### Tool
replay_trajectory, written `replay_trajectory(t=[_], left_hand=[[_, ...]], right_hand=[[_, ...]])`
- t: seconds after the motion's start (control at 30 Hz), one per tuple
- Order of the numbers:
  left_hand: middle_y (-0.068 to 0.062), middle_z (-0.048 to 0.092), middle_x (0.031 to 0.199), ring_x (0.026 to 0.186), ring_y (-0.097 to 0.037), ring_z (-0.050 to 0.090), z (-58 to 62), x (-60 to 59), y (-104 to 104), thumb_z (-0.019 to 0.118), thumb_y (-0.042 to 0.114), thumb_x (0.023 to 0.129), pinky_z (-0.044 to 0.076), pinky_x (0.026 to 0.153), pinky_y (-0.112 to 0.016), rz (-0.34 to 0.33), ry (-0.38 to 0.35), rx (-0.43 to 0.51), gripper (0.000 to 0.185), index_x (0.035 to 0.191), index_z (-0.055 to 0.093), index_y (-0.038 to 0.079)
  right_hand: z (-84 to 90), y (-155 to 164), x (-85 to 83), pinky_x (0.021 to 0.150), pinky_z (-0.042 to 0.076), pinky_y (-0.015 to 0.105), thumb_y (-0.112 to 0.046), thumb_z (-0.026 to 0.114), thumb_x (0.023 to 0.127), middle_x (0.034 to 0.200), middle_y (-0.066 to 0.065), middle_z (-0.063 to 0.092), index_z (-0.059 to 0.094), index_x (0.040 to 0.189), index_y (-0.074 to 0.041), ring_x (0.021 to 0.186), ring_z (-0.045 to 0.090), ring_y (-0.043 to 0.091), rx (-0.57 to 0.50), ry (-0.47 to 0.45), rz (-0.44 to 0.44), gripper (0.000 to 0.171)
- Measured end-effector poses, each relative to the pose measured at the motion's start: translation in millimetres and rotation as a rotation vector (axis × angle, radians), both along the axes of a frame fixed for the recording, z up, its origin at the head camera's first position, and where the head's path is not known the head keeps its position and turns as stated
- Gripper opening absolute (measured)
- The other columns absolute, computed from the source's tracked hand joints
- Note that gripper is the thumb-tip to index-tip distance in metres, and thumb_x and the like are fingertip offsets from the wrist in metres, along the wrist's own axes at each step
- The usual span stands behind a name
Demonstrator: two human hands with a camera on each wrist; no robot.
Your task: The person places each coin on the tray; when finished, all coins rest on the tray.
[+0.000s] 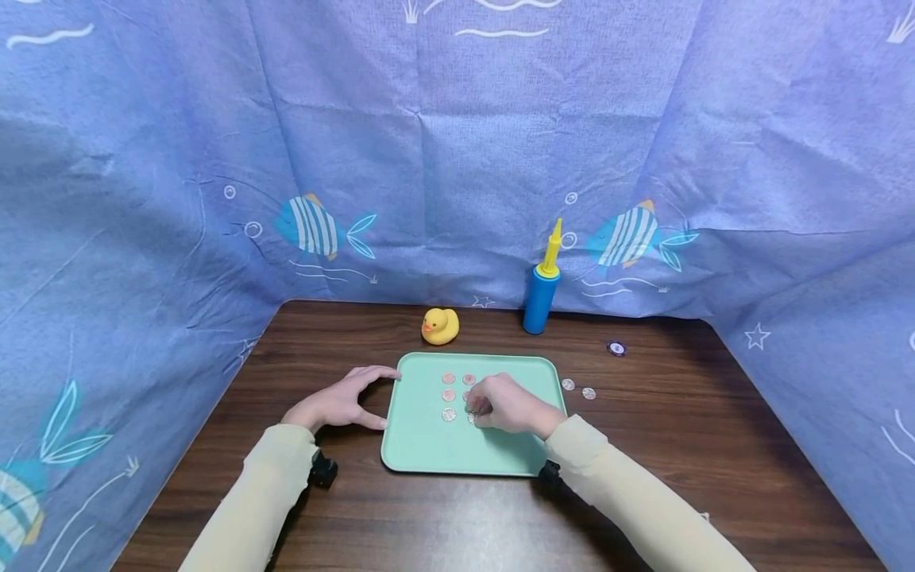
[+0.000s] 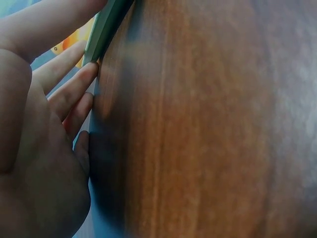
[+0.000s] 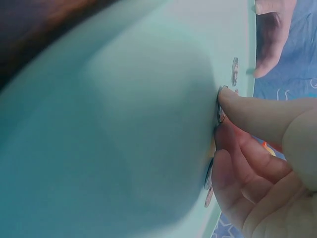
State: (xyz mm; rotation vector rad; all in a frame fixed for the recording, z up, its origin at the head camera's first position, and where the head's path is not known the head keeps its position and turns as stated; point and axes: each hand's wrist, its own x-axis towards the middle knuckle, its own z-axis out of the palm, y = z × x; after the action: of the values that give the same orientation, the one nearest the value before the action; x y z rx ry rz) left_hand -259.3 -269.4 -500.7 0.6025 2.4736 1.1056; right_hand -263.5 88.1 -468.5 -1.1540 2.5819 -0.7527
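Coins [image 1: 448,396] in two rows mid-tray [image 1: 429,453]; right hand [image 1: 511,405] pinches a sixth coin [image 3: 221,113], left hand [image 1: 343,401] relaxed at tray edge, two spare coins [image 1: 577,388] waiting right of it.

Both arms, in pale sleeves, reached forward from the bottom edge, with a dark camera mount under each wrist. The left hand [image 1: 341,402] lay palm down with the fingers spread and nearly straight, the thumb stretched away to the side. The right hand [image 1: 509,405] was bent over with curled fingers, and its fingertips [image 3: 229,100] pressed downward in a small grip.
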Motion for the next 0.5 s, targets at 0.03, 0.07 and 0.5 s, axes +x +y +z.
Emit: replay_trajectory(t=[0.03,0.07,0.5], left_hand=[[-0.006,0.037,0.165,0.155,-0.035,0.023,-0.1,0.0,0.0,0.090,0.040,0.084,0.026,0.120,-0.065,0.001,0.001,0.002,0.087,0.157,0.047,0.024],[-0.006,0.037,0.165,0.155,-0.036,0.023,-0.1,0.1,0.1,0.090,0.040,0.084,0.026,0.120,-0.065,0.001,0.001,0.003,0.087,0.157,0.047,0.024],[-0.006,0.038,0.164,0.154,-0.035,0.023,-0.4,-0.2,0.3,0.091,0.040,0.083,0.027,0.119,-0.065,0.007,0.002,0.003,0.086,0.156,0.048,0.026]], right_hand=[[0.5,-1.3,0.3,0.078,0.058,0.025,0.001,0.084,0.087,0.094,0.003,0.078,0.080,0.099,-0.005,0.085,0.072,0.011,0.002,-0.004,-0.006,0.014],[0.9,-2.3,0.6,0.077,0.058,0.025,0.001,0.084,0.087,0.094,0.003,0.078,0.080,0.099,-0.006,0.085,0.072,0.011,0.005,-0.006,-0.009,0.014],[0.3,-4.7,-2.0,0.077,0.058,0.027,-0.001,0.085,0.087,0.092,0.002,0.077,0.080,0.098,-0.007,0.084,0.072,0.012,0.011,-0.007,-0.033,0.013]])
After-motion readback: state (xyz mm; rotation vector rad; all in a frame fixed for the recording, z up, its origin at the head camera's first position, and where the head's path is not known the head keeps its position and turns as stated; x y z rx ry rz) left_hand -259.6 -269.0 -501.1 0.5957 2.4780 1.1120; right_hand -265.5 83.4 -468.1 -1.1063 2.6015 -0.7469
